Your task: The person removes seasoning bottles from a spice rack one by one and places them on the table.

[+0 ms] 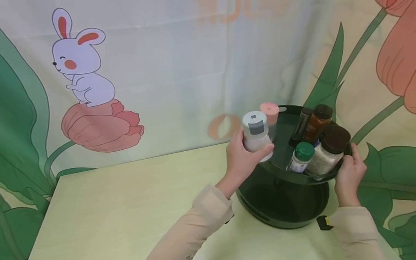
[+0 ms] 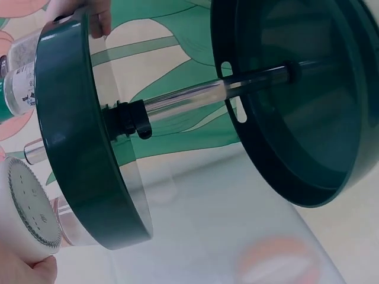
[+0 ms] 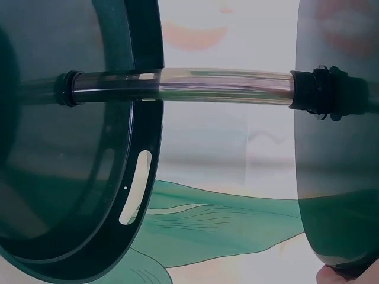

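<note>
My left hand (image 1: 239, 156) grips a clear shaker bottle (image 1: 254, 123) with a pale lid, thumb on the near side. The bottle is upright at the left rim of the dark green upper tray (image 1: 284, 174); its round ridged base (image 2: 32, 204) faces the left wrist view. At the tray's right edge, my right hand (image 1: 351, 173) grips the rim, with fingertips (image 2: 102, 18) showing beneath it. A pink-lidded bottle (image 1: 269, 110), a green-capped shaker (image 1: 302, 153), a large brown-lidded jar (image 1: 330, 147), an amber jar (image 1: 318, 120) and a slim dark bottle (image 1: 301, 125) stand on the tray.
Below is a wider-set lower tray (image 1: 282, 208) on the pale table (image 1: 127, 212). A clear post (image 3: 225, 86) joins the two tiers. Behind hangs a printed curtain (image 1: 170, 77) with a rabbit and tulips. A small black and yellow item (image 1: 324, 223) lies beside the right sleeve.
</note>
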The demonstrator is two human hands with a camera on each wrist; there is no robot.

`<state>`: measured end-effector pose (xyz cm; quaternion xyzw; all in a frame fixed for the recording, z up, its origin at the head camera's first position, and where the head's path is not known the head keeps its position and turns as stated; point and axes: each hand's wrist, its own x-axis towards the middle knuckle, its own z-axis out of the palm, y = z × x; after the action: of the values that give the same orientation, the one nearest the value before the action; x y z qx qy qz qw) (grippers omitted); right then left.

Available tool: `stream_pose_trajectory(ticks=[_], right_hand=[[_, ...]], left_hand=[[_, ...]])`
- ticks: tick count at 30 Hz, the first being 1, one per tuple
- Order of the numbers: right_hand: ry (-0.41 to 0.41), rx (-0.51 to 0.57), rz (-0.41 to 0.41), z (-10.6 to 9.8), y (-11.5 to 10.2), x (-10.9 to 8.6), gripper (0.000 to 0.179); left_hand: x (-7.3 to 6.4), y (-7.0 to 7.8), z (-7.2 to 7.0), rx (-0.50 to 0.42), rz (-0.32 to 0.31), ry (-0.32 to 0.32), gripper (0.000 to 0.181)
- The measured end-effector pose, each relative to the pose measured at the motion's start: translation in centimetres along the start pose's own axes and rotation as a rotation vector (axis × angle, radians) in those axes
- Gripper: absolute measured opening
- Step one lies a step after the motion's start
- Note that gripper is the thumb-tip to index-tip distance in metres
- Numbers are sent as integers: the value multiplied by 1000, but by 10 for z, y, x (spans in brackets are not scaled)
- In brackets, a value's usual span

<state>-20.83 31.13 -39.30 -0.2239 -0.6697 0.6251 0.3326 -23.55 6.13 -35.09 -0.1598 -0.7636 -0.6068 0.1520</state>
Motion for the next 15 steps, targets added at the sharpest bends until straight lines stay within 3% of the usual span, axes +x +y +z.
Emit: stream_pose_trajectory(ticks=[7,15], right_hand=[[-3,24,-1,2,-2,0,47],[-1,22,7,0,-2,0,47]], left_hand=[[-13,-6,-10,-6,35,14,60],[-28,-15,-19,22,15,13,59]])
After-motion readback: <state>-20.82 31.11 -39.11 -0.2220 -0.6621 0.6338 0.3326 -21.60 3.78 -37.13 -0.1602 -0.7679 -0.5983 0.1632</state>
